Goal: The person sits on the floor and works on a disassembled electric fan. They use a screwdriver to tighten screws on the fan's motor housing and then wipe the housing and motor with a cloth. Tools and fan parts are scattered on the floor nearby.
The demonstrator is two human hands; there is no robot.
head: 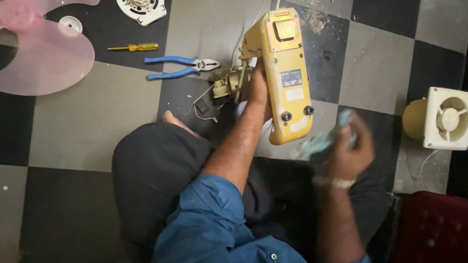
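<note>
A pink fan blade lies on the checkered floor far to my left. My left hand is closed around the yellow fan housing, holding it tilted above my lap. My right hand is curled shut around a pale cloth, blurred, just beside the housing's lower end. A small white exhaust fan sits right. Blue-handled pliers and a yellow screwdriver lie near the housing.
</note>
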